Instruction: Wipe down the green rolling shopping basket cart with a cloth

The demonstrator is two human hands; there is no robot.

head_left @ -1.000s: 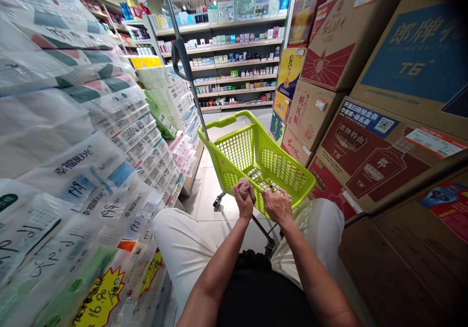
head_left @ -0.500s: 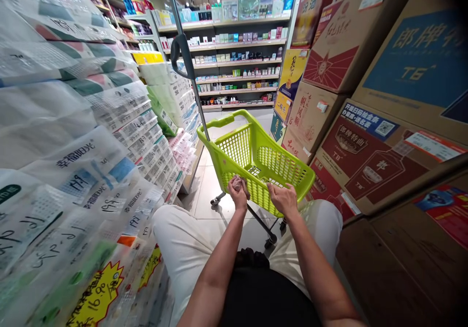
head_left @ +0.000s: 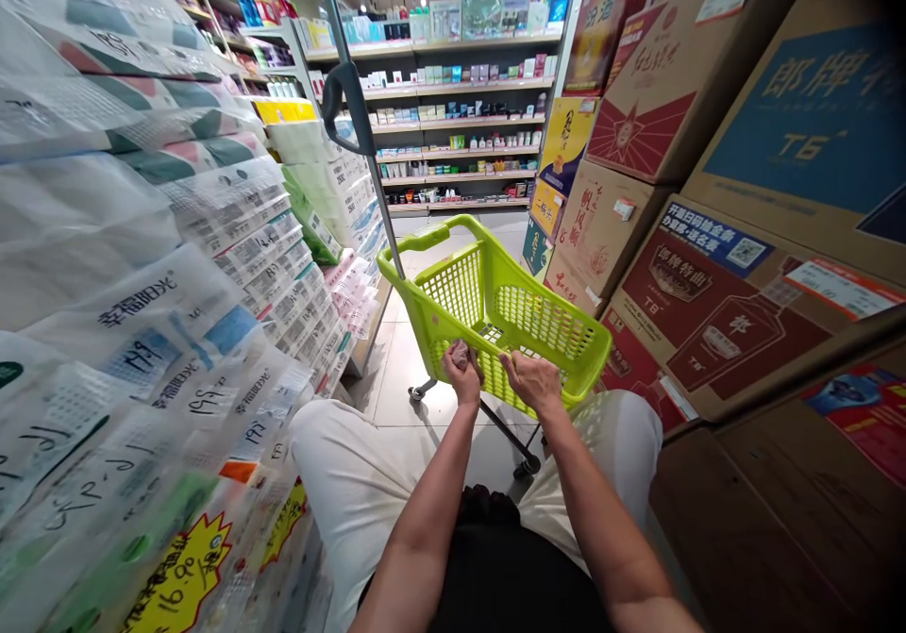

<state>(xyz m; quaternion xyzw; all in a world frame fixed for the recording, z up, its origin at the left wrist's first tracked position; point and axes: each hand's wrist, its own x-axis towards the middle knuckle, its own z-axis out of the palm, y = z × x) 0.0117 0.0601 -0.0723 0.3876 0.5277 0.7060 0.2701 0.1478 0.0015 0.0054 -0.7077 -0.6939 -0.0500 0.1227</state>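
Two hands at the perforated green plastic basket: left hand fisted around crumpled cloth, right hand loosely curled.

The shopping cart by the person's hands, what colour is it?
Bright lime green; the shopping cart shows best in the head view.

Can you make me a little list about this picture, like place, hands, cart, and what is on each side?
place: a shop aisle with a tiled floor
left hand: closed around a small crumpled cloth, at the near rim of the cart
right hand: fingers curled on the same near rim
cart: bright green plastic basket on wheels, looks empty
pole: grey, with a dark handle, rising from the cart's far left corner
left side: stacked tissue packs in plastic
right side: stacked cardboard boxes
far end: shelves of small goods
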